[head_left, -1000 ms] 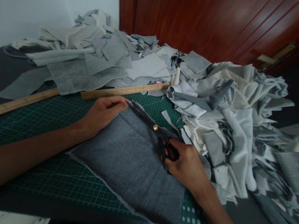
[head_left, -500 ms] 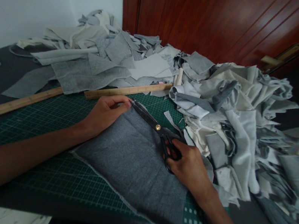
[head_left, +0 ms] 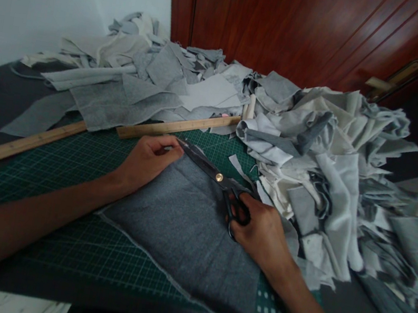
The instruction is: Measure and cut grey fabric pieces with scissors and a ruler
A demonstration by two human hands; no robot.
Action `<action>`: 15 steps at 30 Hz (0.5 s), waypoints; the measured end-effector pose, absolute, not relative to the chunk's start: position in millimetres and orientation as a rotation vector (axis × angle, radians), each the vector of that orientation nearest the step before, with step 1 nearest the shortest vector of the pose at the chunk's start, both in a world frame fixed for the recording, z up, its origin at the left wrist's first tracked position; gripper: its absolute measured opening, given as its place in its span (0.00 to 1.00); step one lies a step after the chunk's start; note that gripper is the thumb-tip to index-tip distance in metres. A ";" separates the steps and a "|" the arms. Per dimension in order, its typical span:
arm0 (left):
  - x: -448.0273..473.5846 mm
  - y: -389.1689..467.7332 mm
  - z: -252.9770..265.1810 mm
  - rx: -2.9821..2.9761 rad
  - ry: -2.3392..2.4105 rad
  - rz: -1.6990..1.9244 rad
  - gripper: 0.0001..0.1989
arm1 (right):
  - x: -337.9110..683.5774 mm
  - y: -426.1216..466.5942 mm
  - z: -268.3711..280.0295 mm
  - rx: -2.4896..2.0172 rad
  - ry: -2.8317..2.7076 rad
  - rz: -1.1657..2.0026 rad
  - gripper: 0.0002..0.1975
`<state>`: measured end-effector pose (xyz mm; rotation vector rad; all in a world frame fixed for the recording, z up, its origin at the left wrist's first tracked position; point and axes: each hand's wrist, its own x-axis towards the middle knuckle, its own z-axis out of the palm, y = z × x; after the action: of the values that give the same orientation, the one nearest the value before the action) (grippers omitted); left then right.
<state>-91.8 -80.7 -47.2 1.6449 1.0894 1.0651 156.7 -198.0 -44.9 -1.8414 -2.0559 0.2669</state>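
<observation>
A dark grey piece of fabric [head_left: 193, 223] lies slanted over the green cutting mat [head_left: 96, 255]. My left hand [head_left: 150, 160] pinches the fabric's far corner between thumb and fingers. In my right hand [head_left: 262, 232] is a pair of black scissors [head_left: 219, 177] with a brass pivot, my fingers through the handle loops. The blades run along the fabric's upper right edge, and their tips reach my left fingertips. They look nearly closed. A thin pale strip of cloth [head_left: 241, 167] rests on the mat just beyond the scissors.
Two wooden rulers, one at left [head_left: 18, 146] and one farther back [head_left: 177, 129], lie across the mat's far side. Heaps of grey and cream fabric scraps [head_left: 122, 102] line the back and right [head_left: 338, 199]. A red-brown wooden door [head_left: 279, 24] stands behind.
The scissors and my right hand have shifted very slightly left. My left thumb and fingers have moved a little at the fabric's corner, still pinching it.
</observation>
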 end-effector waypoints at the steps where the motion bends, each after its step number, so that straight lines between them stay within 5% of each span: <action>1: -91.3 -81.9 -47.4 1.628 1.076 1.054 0.09 | 156.2 -198.3 -44.5 -1.841 -2.058 0.267 0.06; 15: -90.0 -85.8 -44.9 1.569 1.086 1.027 0.10 | 158.8 -200.9 -42.6 -1.820 -2.081 0.171 0.05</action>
<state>-90.0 -85.8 -44.9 1.5690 1.0864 1.0267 158.8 -200.9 -42.6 -1.8202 -2.0810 0.1714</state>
